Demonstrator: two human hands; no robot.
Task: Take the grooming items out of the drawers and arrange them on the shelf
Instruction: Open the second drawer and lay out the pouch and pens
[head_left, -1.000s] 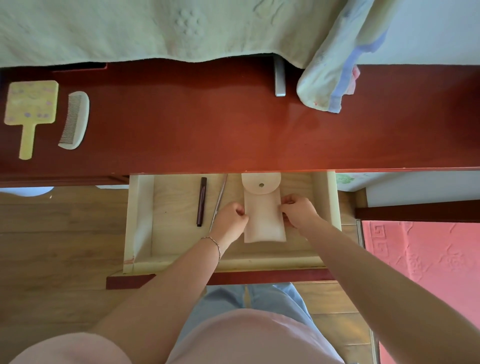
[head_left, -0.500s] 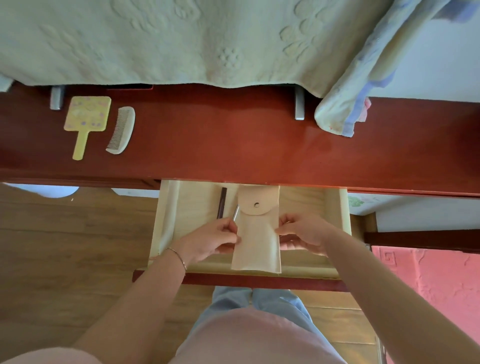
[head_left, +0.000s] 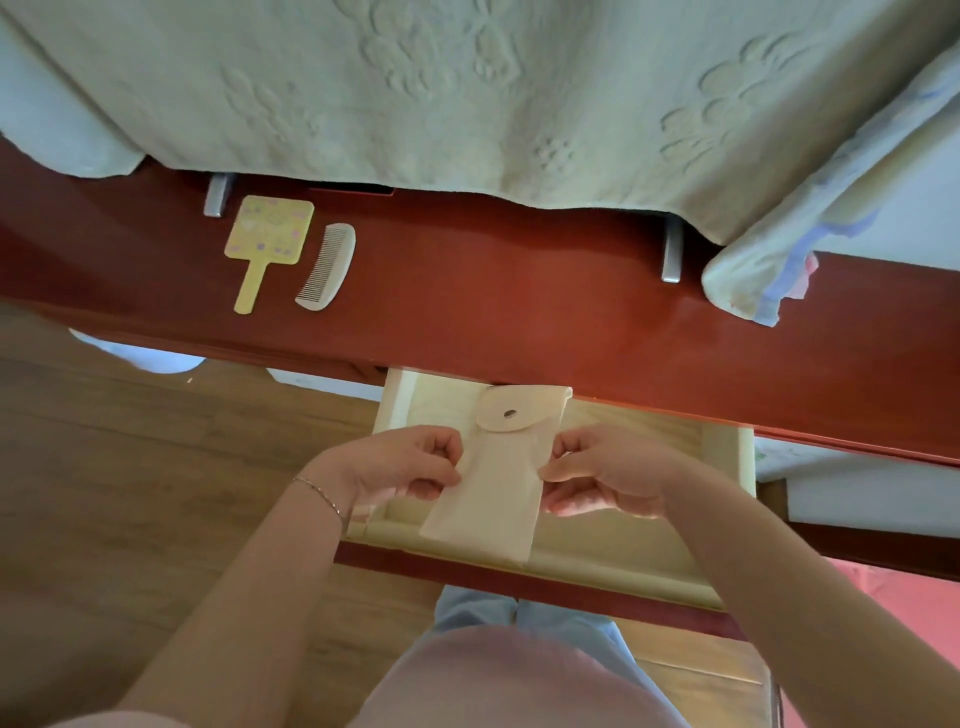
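A cream pouch (head_left: 501, 467) with a snap flap hangs above the open pale wooden drawer (head_left: 675, 571). My left hand (head_left: 410, 465) pinches its left edge and my right hand (head_left: 602, 470) pinches its right edge. On the red-brown shelf (head_left: 519, 306) lie a yellow hand mirror (head_left: 265, 244) and, just right of it, a white comb (head_left: 328, 266). The pouch and my hands hide the drawer's floor, so the dark pen-like stick and the metal tool are out of sight.
A pale green embossed cloth (head_left: 467, 93) hangs over the back of the shelf, with a blue-edged towel (head_left: 769, 270) drooping at the right. Two metal brackets (head_left: 671, 252) stand on the shelf. Wooden floor lies to the left, a pink mat (head_left: 904, 639) to the right.
Both hands have lifted the pouch off the drawer floor and up toward me. My view has tilted, so the shelf, mirror and comb sit further right and lower in the frame.
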